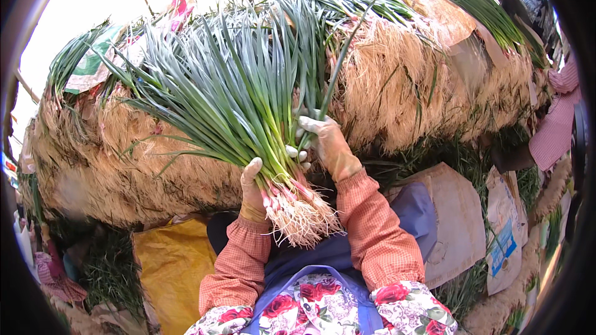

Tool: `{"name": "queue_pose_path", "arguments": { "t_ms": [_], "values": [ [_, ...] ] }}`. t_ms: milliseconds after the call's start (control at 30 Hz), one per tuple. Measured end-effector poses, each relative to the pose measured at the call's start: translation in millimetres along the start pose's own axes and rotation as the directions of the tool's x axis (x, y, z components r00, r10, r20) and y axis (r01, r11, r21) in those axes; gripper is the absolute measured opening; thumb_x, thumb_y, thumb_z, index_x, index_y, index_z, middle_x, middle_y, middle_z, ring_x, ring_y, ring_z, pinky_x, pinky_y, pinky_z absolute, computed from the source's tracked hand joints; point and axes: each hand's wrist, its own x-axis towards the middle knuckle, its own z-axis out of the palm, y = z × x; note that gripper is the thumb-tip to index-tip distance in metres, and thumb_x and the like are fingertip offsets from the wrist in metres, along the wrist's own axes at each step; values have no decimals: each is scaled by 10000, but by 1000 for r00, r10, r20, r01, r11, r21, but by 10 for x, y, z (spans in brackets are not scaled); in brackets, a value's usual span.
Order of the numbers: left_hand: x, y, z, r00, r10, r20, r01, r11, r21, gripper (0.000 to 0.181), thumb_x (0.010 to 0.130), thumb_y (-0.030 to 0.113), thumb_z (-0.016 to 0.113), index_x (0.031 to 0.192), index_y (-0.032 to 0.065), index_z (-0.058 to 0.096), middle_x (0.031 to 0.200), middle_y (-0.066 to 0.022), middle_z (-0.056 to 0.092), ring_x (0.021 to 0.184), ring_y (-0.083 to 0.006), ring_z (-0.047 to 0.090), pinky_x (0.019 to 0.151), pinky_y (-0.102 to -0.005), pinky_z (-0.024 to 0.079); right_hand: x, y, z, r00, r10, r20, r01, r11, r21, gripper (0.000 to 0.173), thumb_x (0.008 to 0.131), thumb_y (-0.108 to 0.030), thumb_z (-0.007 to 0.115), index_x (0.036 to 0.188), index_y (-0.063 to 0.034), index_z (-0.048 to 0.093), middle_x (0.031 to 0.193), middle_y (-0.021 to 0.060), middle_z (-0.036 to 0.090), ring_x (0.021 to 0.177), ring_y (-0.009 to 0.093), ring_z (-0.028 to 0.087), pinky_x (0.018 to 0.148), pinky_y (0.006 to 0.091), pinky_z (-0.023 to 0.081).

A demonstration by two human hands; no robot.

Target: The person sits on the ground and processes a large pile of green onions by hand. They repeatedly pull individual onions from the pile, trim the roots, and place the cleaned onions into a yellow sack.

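A thick bunch of green onions [260,130], with reddish stem bases and pale hanging roots, is held over my lap. My left hand [253,190], in a whitish-tan glove, grips the bunch from the left near the stem bases, thumb on top. On the right, my right hand [326,142], gloved the same way, has its fingers curled at the side of the bunch, around a green leaf or stalk that sticks up. The leaves fan towards the upper left, over a long pile of green onions [391,74] whose roots hang down the near side.
A yellow sack [174,270] lies at the lower left, a pale sack [449,223] at the right. Sheets of sacking [437,4] lie on the pile. Another person's checked sleeve [556,125] shows at the far right, and another person [58,274] is partly visible at the lower left.
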Motion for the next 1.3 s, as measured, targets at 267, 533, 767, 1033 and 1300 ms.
{"name": "queue_pose_path", "arguments": {
  "t_ms": [267, 533, 767, 1033, 1300],
  "values": [
    [-4, 93, -88, 997, -46, 68, 42, 997, 70, 581, 867, 272, 579, 1293, -104, 456, 1197, -267, 594, 1034, -401, 632, 867, -493, 558, -109, -68, 235, 925, -381, 14, 330, 782, -529, 246, 915, -230, 667, 1046, -23, 642, 908, 19, 648, 835, 124, 586, 804, 289, 478],
    [-9, 56, -87, 998, -40, 53, 33, 990, 138, 581, 836, 333, 617, 1207, -103, 521, 1096, -244, 627, 925, -323, 660, 849, -432, 559, 170, -343, 17, 965, -244, -92, 260, 932, 251, 398, 1029, -264, 418, 1113, 86, 588, 478, -99, 280, 374, 54, 273, 364, 240, 245],
    [-59, 78, -18, 1000, 4, 26, -7, 995, 99, 635, 811, 370, 627, 1270, -50, 499, 1111, -225, 631, 1047, -343, 629, 900, -448, 545, 467, -510, -6, 883, -469, -14, 269, 530, -804, 286, 909, -310, 662, 1047, -59, 659, 678, -2, 615, 580, 99, 538, 540, 256, 425],
    [-120, 138, -89, 999, -48, 19, 48, 998, 27, 806, 822, 417, 631, 1398, -78, 362, 1291, -258, 542, 1101, -317, 617, 826, -415, 590, -457, 337, -1294, 749, 621, -231, -60, -283, -957, 734, 851, -541, 650, 1380, -52, 503, 1314, 137, 597, 1321, 266, 456, 1132, 361, 291],
    [-135, 166, -12, 991, -37, 132, 37, 999, 4, 848, 834, 516, 604, 1373, -97, 374, 1219, -233, 595, 1080, -327, 617, 944, -451, 520, -164, 249, -492, 953, -297, -66, -113, -142, -983, 600, 864, -572, 621, 1086, -17, 568, 801, 226, 680, 748, 343, 691, 671, 440, 530]
  ]
}}
